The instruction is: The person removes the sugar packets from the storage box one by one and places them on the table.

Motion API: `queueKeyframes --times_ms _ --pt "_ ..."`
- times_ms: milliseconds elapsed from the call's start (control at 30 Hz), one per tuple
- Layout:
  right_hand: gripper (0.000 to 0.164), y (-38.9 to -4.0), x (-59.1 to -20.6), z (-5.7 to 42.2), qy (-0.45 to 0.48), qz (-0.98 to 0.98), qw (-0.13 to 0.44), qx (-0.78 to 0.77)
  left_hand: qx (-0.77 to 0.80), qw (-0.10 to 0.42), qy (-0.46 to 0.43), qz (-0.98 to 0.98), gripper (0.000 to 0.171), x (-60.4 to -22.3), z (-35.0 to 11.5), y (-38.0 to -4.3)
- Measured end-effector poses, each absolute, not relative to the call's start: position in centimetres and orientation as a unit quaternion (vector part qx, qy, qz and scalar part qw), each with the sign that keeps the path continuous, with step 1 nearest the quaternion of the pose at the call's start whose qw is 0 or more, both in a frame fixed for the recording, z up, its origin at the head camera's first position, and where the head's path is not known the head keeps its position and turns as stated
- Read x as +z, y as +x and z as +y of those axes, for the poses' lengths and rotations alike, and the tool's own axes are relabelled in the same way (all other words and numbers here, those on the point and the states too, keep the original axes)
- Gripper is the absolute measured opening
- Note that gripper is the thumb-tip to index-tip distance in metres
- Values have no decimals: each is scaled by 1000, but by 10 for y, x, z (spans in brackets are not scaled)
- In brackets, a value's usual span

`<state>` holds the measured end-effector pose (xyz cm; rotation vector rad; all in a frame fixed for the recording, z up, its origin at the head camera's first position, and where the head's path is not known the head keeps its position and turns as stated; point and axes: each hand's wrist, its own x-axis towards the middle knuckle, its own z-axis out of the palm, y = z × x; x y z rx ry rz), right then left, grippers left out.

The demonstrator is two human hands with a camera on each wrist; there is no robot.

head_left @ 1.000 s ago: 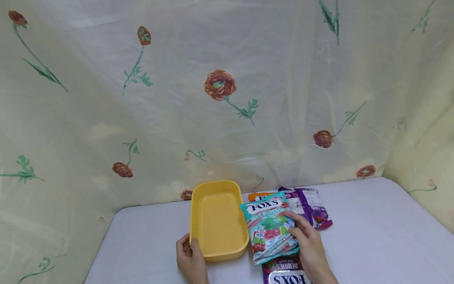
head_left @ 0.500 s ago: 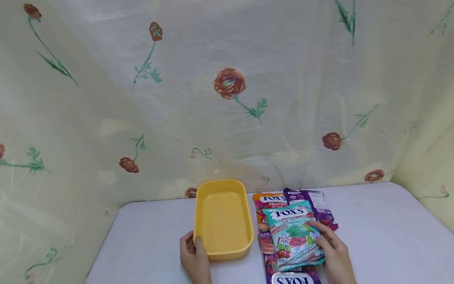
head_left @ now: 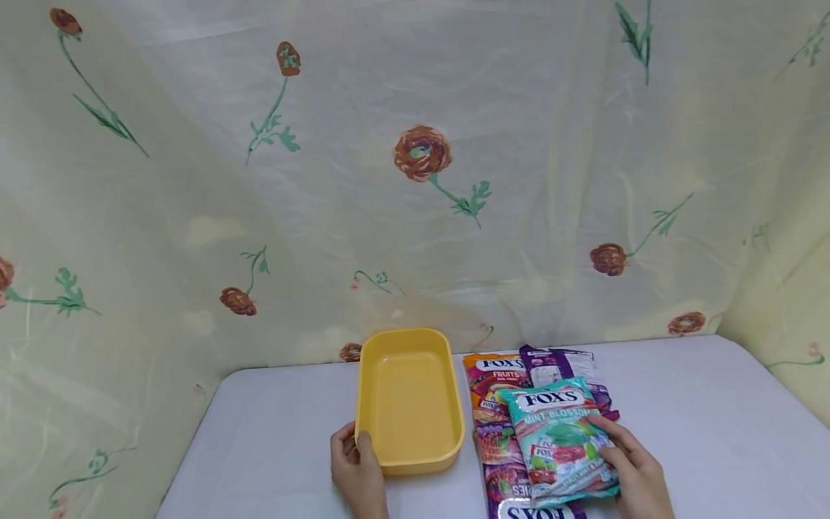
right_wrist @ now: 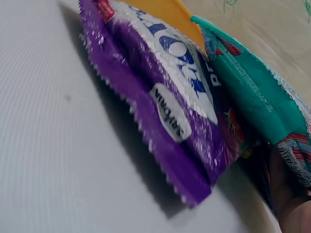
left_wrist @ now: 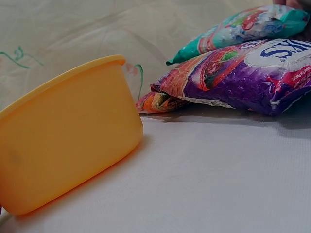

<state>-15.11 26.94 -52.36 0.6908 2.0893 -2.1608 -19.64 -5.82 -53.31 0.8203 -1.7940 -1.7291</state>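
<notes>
My left hand [head_left: 359, 467] grips the near left corner of an empty yellow plastic tub [head_left: 407, 404], thumb over the rim and fingers outside the wall. With my right hand [head_left: 640, 472] I hold the right edge of a teal Fox's Mint Blossom candy bag [head_left: 559, 443]. This bag is tilted above the other candy bags. Beneath it lies a purple Berries candy bag [head_left: 507, 481], its lettering upside down in the head view. An orange Fruits candy bag [head_left: 491, 375] is behind, partly covered. In the right wrist view, the teal bag hides most of my fingers.
Another purple candy bag [head_left: 563, 360] lies at the back of the group, partly hidden by the teal one. All stand on a white-covered table [head_left: 279, 440]. A flowered curtain [head_left: 324, 180] hangs along the table's back edge and both sides.
My right hand has drawn the teal candy bag rightward and nearer to me, uncovering the orange candy bag. The head view has shifted slightly. My left hand keeps its grip on the tub.
</notes>
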Motion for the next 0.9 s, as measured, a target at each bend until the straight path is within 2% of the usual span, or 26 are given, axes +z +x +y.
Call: queueKeyframes --times_ms 900 --pt "40 -134 -536 306 280 697 92 -654 -636 264 296 -662 21 -537 -58 -198"
